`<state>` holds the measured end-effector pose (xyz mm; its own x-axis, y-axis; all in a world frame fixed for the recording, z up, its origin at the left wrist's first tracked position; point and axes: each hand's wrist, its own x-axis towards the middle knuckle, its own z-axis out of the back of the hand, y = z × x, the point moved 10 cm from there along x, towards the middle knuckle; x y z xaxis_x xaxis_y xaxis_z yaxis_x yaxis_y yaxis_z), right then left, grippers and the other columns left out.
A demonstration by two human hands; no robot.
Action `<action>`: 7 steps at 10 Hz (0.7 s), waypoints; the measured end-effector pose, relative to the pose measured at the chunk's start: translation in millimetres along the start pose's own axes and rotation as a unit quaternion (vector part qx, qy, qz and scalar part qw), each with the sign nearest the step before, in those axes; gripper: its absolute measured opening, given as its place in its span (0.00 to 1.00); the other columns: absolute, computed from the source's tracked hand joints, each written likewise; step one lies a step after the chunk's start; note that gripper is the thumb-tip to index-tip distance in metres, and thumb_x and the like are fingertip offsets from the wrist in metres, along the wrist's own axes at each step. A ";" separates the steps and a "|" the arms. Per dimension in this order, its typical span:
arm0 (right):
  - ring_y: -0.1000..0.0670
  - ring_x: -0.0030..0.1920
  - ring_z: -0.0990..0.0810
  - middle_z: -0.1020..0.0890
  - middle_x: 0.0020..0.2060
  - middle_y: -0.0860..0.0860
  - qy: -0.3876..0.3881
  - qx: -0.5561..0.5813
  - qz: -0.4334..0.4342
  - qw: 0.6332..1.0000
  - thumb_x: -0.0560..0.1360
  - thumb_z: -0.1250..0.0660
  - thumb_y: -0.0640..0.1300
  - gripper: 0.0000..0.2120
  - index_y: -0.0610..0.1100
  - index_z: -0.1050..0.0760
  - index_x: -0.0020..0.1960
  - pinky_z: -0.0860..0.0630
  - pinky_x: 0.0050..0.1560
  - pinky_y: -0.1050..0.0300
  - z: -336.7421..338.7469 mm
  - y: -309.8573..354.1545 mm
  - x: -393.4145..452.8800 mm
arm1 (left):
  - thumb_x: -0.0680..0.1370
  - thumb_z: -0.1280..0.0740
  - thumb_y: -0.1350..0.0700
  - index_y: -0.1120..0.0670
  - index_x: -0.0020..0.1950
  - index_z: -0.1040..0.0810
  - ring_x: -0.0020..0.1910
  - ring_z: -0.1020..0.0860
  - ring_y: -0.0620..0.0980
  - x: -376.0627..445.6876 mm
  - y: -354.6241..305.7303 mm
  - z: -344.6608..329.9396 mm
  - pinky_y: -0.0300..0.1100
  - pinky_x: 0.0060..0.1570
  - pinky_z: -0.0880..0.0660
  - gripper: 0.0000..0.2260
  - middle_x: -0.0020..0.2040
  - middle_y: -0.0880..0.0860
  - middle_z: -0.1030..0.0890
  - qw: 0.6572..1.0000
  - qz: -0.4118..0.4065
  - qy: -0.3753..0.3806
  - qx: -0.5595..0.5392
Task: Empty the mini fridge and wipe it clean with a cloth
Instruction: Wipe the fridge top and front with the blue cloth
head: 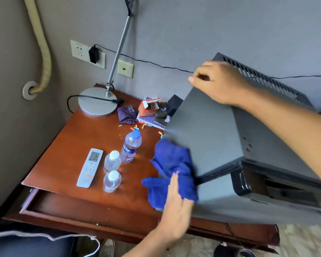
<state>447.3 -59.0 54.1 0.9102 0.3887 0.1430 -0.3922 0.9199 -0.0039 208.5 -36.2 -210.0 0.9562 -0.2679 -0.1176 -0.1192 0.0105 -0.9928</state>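
Tilted on the right side of the counter [67, 145], the gray mini fridge [211, 130] leans under the right hand [219, 83], whose fingers curl over its upper rear edge, while the left hand [176, 206], fingers straight and together, presses a blue cloth [170, 169] against its side wall. Held by one edge only, the fridge could slip or drop back onto the counter if that hold loosens, and a wider sweep of the cloth might knock over the three water bottles [131, 147] standing just beside it, next to a remote control [90, 167]. Coloured chalk pieces [144, 126] scattered near its base could be swept off too. Hidden from view are the fridge's interior and its underside; the door front is blurred and partly cut off at the right. Whether anything remains inside cannot be told.
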 end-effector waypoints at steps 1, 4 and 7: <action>0.47 0.50 0.22 0.18 0.47 0.50 -0.033 0.019 -0.006 0.999 0.77 0.39 0.58 0.18 0.46 0.19 0.47 0.25 0.55 0.46 21.5 -17.7 -47.3 | 0.82 0.51 0.31 0.53 0.81 0.41 0.81 0.44 0.42 25.3 83.3 3.7 0.38 0.81 0.52 0.35 0.82 0.53 0.40 0.999 0.034 -0.004 0.019; 0.50 0.69 0.29 0.24 0.68 0.56 -0.045 0.042 -0.113 0.992 0.78 0.43 0.64 0.24 0.55 0.25 0.68 0.33 0.71 0.46 43.8 -61.3 -162.5 | 0.88 0.49 0.57 0.56 0.75 0.31 0.74 0.34 0.52 -8.4 33.7 0.7 0.33 0.68 0.42 0.17 0.70 0.51 0.31 0.998 0.021 -0.056 0.026; 0.52 0.79 0.44 0.38 0.79 0.53 -0.026 0.087 -0.141 0.986 0.81 0.46 0.65 0.29 0.55 0.39 0.79 0.44 0.78 0.48 32.0 -89.6 -280.6 | 0.82 0.41 0.41 0.53 0.84 0.49 0.84 0.52 0.47 -52.6 -114.1 -32.9 0.41 0.80 0.54 0.35 0.85 0.50 0.51 0.954 -0.215 -0.186 0.096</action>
<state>222.8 -252.1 46.0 0.9799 0.1118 0.1650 -0.1459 0.9664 0.2116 163.0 -55.0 -89.8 0.9385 0.0719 0.3377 0.3230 0.1628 -0.9323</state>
